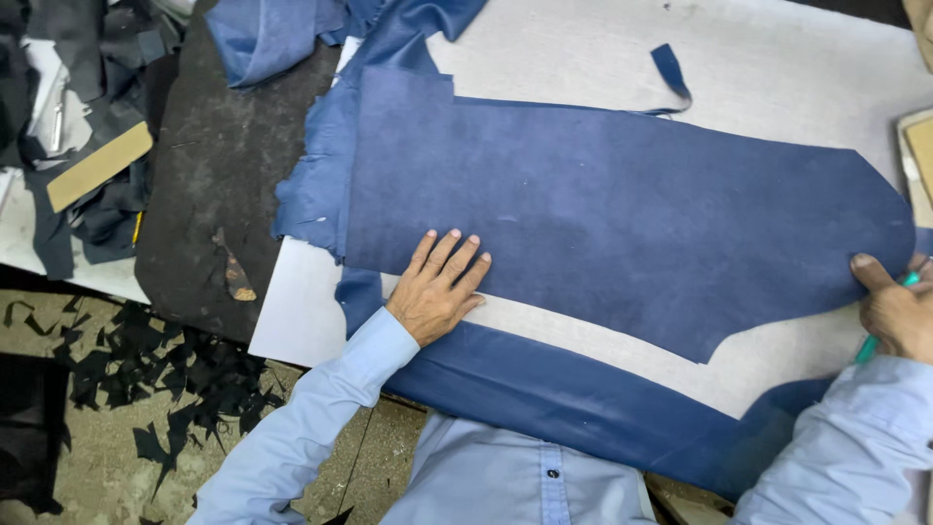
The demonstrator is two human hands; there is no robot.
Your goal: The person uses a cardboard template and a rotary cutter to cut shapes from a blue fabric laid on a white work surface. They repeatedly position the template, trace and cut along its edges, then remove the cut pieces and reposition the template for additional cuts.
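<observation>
Grey bench (777, 58) under blue suede piece (622, 224) | left hand (437, 292) flat on its lower-left edge, fingers spread | right hand (899, 311) at right tip, fingers closed around green pen (868, 348) | keep suede pinned flat, unshifting.

I'm looking down on a cutting workshop for leather or fabric: a grey tabletop (797, 68) carries a shaped blue suede panel (622, 214), more blue hide (262, 34) lies at 11 o'clock, and dark offcuts (146, 379) litter the floor (97, 467) at 8 o'clock.
</observation>
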